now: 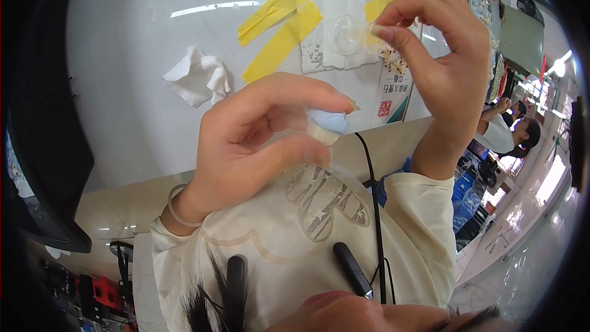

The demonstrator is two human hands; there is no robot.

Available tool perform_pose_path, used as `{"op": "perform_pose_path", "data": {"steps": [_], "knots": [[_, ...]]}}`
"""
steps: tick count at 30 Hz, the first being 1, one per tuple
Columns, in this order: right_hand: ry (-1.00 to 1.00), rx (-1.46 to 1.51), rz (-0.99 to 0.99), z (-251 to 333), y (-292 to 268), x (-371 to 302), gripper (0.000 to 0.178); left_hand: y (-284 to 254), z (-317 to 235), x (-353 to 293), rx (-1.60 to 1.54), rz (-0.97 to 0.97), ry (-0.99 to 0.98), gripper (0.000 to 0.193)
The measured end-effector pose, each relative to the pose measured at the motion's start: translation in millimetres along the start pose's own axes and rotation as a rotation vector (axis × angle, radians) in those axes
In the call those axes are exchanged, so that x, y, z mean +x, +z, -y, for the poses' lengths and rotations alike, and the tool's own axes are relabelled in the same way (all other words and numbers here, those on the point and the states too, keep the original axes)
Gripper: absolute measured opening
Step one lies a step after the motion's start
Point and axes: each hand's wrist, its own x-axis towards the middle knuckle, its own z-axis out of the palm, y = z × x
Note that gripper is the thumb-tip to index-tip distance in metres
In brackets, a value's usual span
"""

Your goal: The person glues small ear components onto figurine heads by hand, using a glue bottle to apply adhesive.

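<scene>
My left hand (252, 129) is closed, thumb and fingers around a small rounded piece (330, 122), light blue on one side and cream on the other. It is held up in front of my chest, past the table edge; its exact kind does not show. Raised over the far right of the table, my right hand (439, 43) pinches thumb and forefinger together at a small, pale, see-through bit whose kind I cannot make out. Beside those fingertips, a clear round dish (346, 34) lies on folded white tissue (334, 9).
Yellow tape strips (279, 43) hold down the sheet under the tissue. Crumpled white tissue (198, 77) lies to the left. Small pale and brown bits (393, 61) sit below my right hand. A black cable (370, 166) hangs by the table edge. Another person (507, 132) sits far right.
</scene>
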Motion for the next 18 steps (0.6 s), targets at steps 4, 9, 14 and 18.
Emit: {"op": "perform_pose_path", "data": {"steps": [4, 9, 14, 18], "knots": [[0.018, -0.040, 0.085, 0, -7, -4, 0.010, 9, -2, 0, -0.077, -0.085, -0.032, 0.039], [-0.018, 0.012, 0.024, 2, 0, -2, 0.010, 14, -1, 0, -0.163, -0.162, -0.028, 0.042], [0.018, 0.209, -0.098, 5, -2, -24, 0.012, 0, 6, 0, -0.114, 0.032, 0.115, 0.034], [0.002, 0.572, -0.181, 23, 12, -48, 0.018, 2, 5, -2, -0.138, 0.028, 0.078, 0.034]]}}
